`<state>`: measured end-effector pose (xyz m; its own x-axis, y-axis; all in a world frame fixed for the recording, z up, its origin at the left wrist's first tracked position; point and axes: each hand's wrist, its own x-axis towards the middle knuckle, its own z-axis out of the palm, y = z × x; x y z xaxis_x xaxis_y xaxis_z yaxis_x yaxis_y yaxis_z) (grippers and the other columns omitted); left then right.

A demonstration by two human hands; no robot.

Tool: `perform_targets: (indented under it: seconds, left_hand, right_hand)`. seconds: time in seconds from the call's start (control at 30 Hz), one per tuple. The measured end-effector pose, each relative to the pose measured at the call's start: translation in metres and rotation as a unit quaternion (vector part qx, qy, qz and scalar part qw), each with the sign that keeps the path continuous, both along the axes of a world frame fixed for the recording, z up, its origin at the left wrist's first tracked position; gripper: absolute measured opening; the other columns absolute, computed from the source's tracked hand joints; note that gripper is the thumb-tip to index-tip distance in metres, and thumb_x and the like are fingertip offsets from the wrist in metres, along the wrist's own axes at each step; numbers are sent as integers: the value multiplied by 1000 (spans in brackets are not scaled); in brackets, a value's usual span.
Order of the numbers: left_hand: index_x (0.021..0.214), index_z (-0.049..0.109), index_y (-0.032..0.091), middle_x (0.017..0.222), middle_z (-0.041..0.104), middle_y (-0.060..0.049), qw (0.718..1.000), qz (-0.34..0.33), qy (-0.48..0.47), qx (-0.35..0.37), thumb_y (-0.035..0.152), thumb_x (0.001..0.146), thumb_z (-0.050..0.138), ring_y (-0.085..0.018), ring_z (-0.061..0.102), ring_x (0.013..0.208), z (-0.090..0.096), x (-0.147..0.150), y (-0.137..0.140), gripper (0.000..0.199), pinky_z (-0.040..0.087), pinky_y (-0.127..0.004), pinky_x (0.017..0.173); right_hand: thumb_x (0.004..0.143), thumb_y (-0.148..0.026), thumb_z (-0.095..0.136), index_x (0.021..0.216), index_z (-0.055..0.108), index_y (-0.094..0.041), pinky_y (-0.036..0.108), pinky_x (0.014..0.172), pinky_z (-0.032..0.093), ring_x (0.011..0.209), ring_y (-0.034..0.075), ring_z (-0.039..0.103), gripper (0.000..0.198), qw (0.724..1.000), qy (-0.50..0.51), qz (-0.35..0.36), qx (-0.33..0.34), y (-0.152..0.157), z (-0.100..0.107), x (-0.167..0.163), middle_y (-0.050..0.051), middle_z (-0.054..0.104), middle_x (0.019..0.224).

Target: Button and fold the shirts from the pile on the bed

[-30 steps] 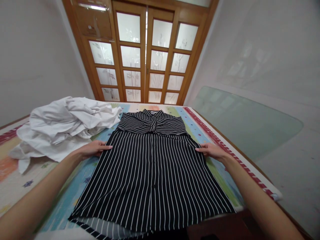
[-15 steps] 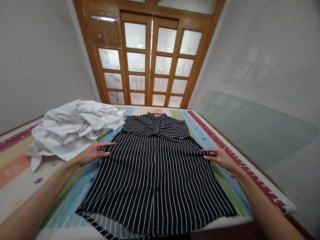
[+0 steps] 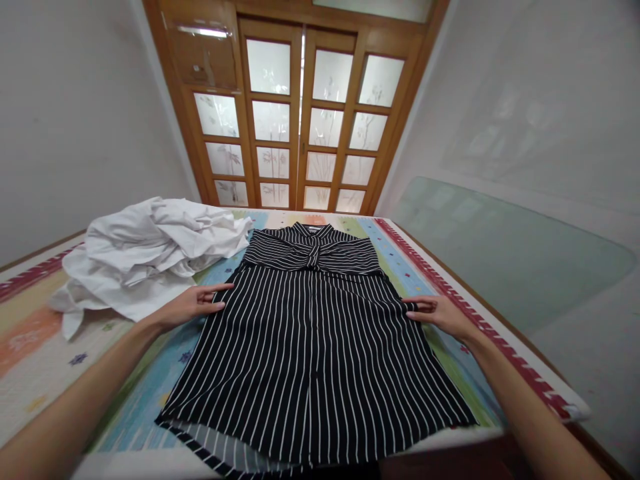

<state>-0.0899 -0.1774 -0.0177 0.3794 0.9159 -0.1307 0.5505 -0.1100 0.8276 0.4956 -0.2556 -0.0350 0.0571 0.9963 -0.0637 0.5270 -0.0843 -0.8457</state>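
Observation:
A black shirt with white stripes (image 3: 310,360) lies spread out, its collar at the far end and its hem toward me. Both sleeves are folded across the chest, meeting in the middle. At the shirt's left side, my left hand (image 3: 193,305) has thumb and fingers on the edge of the cloth, pinching it. My right hand (image 3: 435,313) grips the right side edge at about the same height, with a little cloth gathered between thumb and fingers. Near me the hem's left part gapes, and the pale inner side of the back shows.
A crumpled white cloth (image 3: 145,253) is heaped to the left of the shirt. Beneath everything is a colourful patterned bedspread (image 3: 35,373) with a red-and-white border. Wooden doors with glass panes (image 3: 300,127) stand beyond the far edge; walls rise on both sides.
Hardly anything differs. The shirt's lower left hem corner has shifted slightly right and up, and my left hand is a touch further right. Both hands keep to the shirt's sides.

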Motion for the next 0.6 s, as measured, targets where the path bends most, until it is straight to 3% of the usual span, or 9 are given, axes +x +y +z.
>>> perform_targets:
  seconds: [0.13, 0.27, 0.4, 0.5, 0.6]
  left_hand:
    - [101, 76, 20, 66, 66, -1, 998, 42, 25, 46, 62, 60, 72, -20, 60, 64, -5, 5, 8, 59, 50, -30, 62]
    - [85, 77, 21, 83, 75, -6, 989, 73, 4, 127, 66, 59, 71, -24, 67, 78, -8, 7, 8, 52, 53, -33, 74]
    - [84, 75, 21, 82, 74, -6, 973, 100, 6, 206, 70, 67, 64, -23, 66, 75, -12, 9, 6, 53, 54, -34, 72]
    - [81, 71, 22, 92, 71, -8, 942, 124, 14, 312, 69, 73, 60, -25, 66, 89, -11, 12, 5, 49, 53, -38, 83]
    - [76, 65, 21, 115, 66, -10, 909, 125, 14, 399, 63, 80, 57, -27, 58, 114, -7, 16, 6, 43, 43, -44, 104]
  right_hand:
    - [56, -56, 82, 87, 79, -18, 37, 67, 56, 72, 26, 69, 50, 995, -37, -25, 87, 3, -7, 2, 8, 75, 77]
    - [62, -59, 78, 84, 80, -23, 40, 71, 57, 75, 28, 70, 43, 980, -58, -62, 180, 1, -10, 4, 8, 76, 81]
    - [68, -58, 75, 78, 79, -26, 40, 76, 56, 80, 27, 69, 33, 959, -76, -83, 261, 1, -9, 2, 6, 74, 82]
    - [72, -53, 75, 78, 76, -28, 41, 90, 53, 94, 26, 68, 26, 934, -98, -88, 331, 3, -5, -3, 6, 71, 95]
    - [75, -53, 73, 74, 70, -27, 45, 103, 45, 109, 27, 64, 26, 941, -51, -34, 332, 6, 0, -8, 6, 71, 104]
